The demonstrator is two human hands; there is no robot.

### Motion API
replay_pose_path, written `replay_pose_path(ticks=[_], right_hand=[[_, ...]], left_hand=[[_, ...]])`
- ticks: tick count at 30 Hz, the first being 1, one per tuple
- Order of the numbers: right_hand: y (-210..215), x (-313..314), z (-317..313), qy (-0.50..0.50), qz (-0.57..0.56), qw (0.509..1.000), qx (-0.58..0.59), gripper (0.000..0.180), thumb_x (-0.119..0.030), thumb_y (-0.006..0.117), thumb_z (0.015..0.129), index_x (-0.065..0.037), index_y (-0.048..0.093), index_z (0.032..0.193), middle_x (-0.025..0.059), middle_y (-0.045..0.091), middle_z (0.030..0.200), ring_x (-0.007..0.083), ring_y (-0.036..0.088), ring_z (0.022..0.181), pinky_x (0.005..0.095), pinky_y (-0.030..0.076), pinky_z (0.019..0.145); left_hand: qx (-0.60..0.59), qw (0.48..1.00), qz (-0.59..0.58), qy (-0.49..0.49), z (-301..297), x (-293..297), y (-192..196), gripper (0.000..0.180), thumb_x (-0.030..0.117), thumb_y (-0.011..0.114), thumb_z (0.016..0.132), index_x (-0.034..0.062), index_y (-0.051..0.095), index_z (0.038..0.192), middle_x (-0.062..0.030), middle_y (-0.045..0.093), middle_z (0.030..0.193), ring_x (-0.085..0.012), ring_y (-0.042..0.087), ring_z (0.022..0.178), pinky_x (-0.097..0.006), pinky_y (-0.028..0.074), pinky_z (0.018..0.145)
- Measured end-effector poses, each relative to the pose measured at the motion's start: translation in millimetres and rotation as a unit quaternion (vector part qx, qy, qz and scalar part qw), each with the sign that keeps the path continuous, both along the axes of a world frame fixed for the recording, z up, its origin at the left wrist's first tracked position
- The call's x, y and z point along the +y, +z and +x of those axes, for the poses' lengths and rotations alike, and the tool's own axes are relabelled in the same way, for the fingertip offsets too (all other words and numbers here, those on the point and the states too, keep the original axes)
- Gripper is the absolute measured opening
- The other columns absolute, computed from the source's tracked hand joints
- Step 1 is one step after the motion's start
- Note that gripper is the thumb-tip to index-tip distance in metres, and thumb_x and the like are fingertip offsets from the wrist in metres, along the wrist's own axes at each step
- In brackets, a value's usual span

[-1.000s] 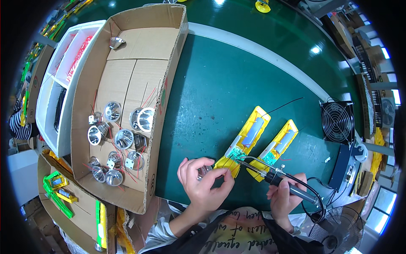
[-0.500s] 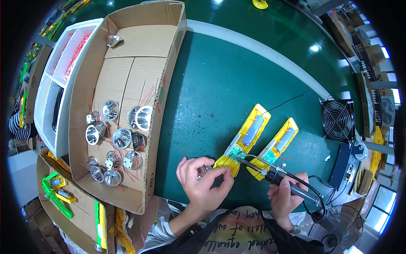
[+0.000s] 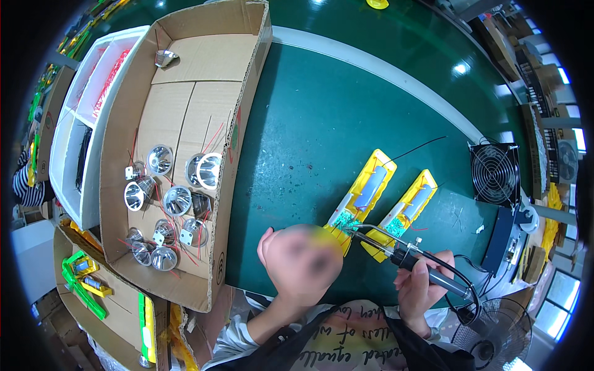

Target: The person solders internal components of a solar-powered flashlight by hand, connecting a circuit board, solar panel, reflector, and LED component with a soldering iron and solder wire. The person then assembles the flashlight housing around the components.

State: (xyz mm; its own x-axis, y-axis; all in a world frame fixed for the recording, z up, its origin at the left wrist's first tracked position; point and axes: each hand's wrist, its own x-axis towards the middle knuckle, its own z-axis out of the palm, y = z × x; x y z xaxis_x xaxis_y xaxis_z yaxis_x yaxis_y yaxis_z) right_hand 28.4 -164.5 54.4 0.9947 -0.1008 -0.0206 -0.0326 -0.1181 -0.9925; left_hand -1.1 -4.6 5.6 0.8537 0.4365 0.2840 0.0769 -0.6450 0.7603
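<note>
My right hand point(image 3: 417, 287) is closed around a soldering iron point(image 3: 456, 285) with a thin metal feed tube clamped along it. The iron's tip meets the green circuit board point(image 3: 344, 220) in the left yellow housing point(image 3: 386, 162), which also holds a grey-blue cylindrical cell. My left hand point(image 3: 300, 263) is beside that housing's near end; blur hides its fingers and anything in them. Just to the right lies a second yellow housing point(image 3: 426, 180) with its own green board point(image 3: 396, 227) and cell.
A cardboard box point(image 3: 250, 117) with several shiny reflector cups point(image 3: 177, 201) and red wires stands at left. Beyond it is a white foam tray point(image 3: 67, 151). At right are a black fan point(image 3: 494, 175) and a dark device box point(image 3: 500, 242). Green-and-yellow parts fill a lower-left box point(image 3: 120, 303).
The left housing has shifted slightly up and away from me. My left hand, earlier pinched near a shiny cup, now appears blurred. My right hand and the iron have barely moved.
</note>
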Motion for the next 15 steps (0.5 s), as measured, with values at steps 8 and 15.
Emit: replay_pose_path(ticks=[8,15], right_hand=[[-1.3,-0.2,0.4,0.011,-0.001,1.000,0.003,0.018,-0.008,0.052,0.081,0.000,0.036,0.081,0.0112,0.053,0.058,0.0092,0.049,0.042,0.0171,0.038,0.036],[2.5,1.5,1.2,0.003,0.004,1.000,0.014,0.016,-0.006,0.052,0.081,-0.001,0.037,0.081,0.0105,0.053,0.058,0.0089,0.049,0.042,0.0168,0.038,0.037]], left_hand=[[0.000,1.000,0.001,0.001,0.2,-0.3,0.4,0.019,0.007,0.071,0.051,0.0126,0.062,0.066,-0.0038,0.049,0.085,-0.0210,0.049,0.078,-0.046,0.033,0.085],[0.003,1.000,0.001,-0.002,-0.6,0.0,-0.5,0.019,0.007,0.071,0.051,0.0126,0.063,0.067,-0.0037,0.049,0.085,-0.0204,0.049,0.079,-0.046,0.032,0.086]])
